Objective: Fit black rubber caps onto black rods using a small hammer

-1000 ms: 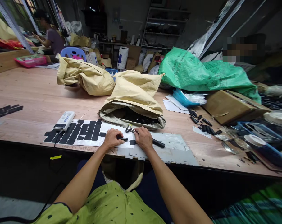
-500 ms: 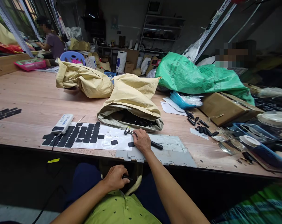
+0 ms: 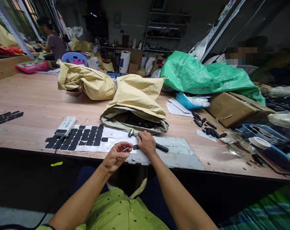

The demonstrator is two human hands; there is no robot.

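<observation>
On the grey board (image 3: pixel 178 150), my right hand (image 3: pixel 147 143) is closed round the metal shaft of a small hammer (image 3: pixel 161 147); its head points left and its black handle right. My left hand (image 3: pixel 117 157) is just left of it, above the table edge, with fingers loosely curled and a little apart; no object shows in it. Rows of black rounded pieces (image 3: pixel 74 137) lie on a white sheet (image 3: pixel 113 133). Part of that sheet is hidden by my left hand. Behind the hammer, a beige sack (image 3: pixel 137 95) lies with its dark mouth towards me, black items inside.
A white device (image 3: pixel 65 126) with a cable rests at the sheet's left. Another beige sack (image 3: pixel 87 81) lies behind. To the right are black handle-like parts (image 3: pixel 210 131), a cardboard box (image 3: pixel 231 110), a green sack (image 3: pixel 207 75) and jars (image 3: pixel 260 143). Other people sit farther back.
My left hand has risen from my lap to the table edge beside my right hand. The black item it held no longer shows. My right hand remains on the hammer.
</observation>
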